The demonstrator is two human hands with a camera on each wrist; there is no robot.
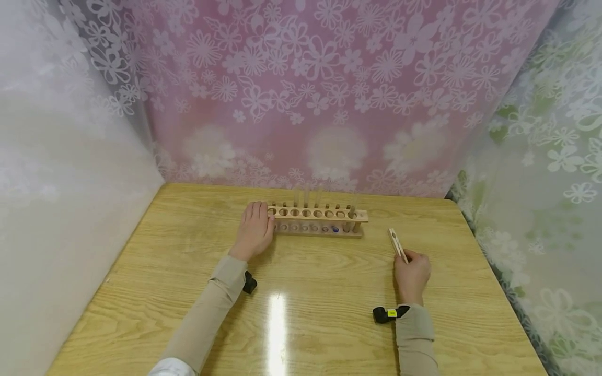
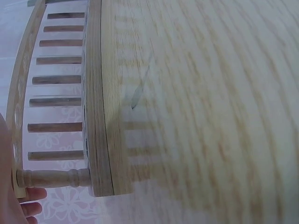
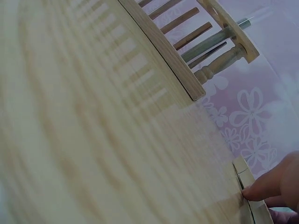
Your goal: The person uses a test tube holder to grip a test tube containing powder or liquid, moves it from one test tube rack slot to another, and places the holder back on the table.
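Note:
My left hand grips the left end of a wooden test tube rack near the table's back. In the left wrist view its fingers show past the end post of the rack. A clear test tube with greyish contents stands in the rightmost hole. Further clear tubes rise along the rack's rear pegs. To the right, my right hand pinches a wooden test tube clamp, its head pointing away from me. The right wrist view has the clamp low over the table.
The wood-grain table carries the rack. A pink flowered curtain hangs close behind its back edge, with pale sheets on the left and a flowered one on the right. A small blue spot shows on the rack's base.

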